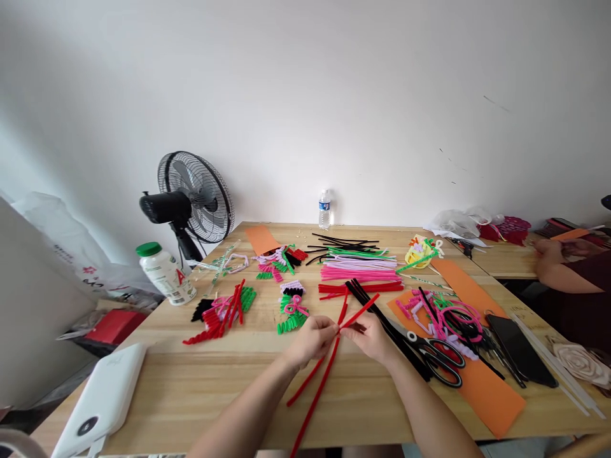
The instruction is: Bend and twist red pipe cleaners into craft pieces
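Counter (200, 381) of pale wood carries everything we work with, running from the near edge to the wall. Off its far left corner a black fan (191, 198) faces along it. On the right side an orange sheet (482, 391) lies as a mat under scissors (436, 357) and a tangle of bent stems, kept within our reach. Straight pipe cleaners (360, 270) in pink, lilac, green and black lie sorted by colour toward the far middle, probably so one can be drawn without disturbing the rest. At the near left edge rests a white power bank (102, 401). Near the middle of the near edge, our left hand (312, 338) and right hand (370, 337) both pinch shut on the red pipe cleaners (329, 369) where they cross, their tails trailing toward us. Another person's hand (548, 252) works at the far right.
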Available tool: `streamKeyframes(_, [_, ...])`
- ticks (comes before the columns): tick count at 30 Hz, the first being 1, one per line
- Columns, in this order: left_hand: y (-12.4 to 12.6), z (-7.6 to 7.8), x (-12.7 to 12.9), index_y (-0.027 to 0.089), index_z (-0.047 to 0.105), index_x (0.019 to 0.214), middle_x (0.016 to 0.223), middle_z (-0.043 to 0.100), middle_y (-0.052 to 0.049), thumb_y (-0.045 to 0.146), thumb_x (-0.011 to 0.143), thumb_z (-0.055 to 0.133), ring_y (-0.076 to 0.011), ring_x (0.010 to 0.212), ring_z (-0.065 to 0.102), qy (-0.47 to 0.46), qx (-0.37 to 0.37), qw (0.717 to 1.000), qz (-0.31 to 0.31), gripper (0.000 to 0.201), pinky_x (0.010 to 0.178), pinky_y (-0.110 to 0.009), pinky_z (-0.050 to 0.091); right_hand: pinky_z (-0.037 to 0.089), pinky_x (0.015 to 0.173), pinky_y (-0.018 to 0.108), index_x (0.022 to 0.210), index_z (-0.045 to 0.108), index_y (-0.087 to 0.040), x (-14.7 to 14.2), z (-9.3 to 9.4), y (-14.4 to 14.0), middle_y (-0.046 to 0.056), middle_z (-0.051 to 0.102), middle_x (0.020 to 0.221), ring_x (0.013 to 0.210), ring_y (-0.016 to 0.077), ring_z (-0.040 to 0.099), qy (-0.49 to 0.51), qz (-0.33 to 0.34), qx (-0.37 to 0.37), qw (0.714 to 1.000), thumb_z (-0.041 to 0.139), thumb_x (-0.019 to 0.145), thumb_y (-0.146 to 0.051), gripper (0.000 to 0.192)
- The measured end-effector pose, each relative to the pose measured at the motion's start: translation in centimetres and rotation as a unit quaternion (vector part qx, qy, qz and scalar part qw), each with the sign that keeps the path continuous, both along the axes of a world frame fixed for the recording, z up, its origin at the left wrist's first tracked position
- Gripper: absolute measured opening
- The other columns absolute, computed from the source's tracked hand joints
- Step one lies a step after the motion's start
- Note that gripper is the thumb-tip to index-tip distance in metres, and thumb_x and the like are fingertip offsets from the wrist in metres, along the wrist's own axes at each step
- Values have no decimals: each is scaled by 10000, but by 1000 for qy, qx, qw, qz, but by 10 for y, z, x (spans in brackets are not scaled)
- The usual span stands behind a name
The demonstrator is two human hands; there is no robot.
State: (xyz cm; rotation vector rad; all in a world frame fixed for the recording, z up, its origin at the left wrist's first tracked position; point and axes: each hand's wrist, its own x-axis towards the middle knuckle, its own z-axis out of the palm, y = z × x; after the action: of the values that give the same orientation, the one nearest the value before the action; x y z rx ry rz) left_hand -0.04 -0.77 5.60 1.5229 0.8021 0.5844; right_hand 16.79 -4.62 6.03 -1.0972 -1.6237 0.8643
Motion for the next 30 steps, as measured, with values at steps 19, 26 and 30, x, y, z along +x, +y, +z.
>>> streamKeyframes(19, [0, -8, 2, 165, 555, 706, 696, 522, -47, 201, 850, 401, -140, 629, 482, 101, 464, 880, 32, 214, 581, -253, 350, 189, 340, 194, 641, 500, -173, 1, -22, 13, -88, 399, 395, 322, 52, 297, 171, -9, -227, 959, 698, 659, -515, 396])
streamKeyframes(26, [-2, 2, 4, 197, 390, 611, 429, 203, 104, 440, 722, 517, -50, 349, 135, -106, -152, 981, -55, 296, 381, -209, 142, 399, 516, 248, 737, 636, -163, -1, -5, 1, 11, 593, 610, 564, 133, 529, 88, 21, -60, 994, 675, 738, -377, 217])
streamKeyframes(30, [-3, 3, 3, 180, 440, 647, 459, 291, 80, 411, 740, 502, -69, 363, 255, -76, -77, 994, -28, 257, 394, -218, 242, 396, 489, 247, 721, 623, -167, -5, -5, 0, 1, 576, 581, 526, 128, 516, 96, -6, -60, 994, 673, 732, -393, 232])
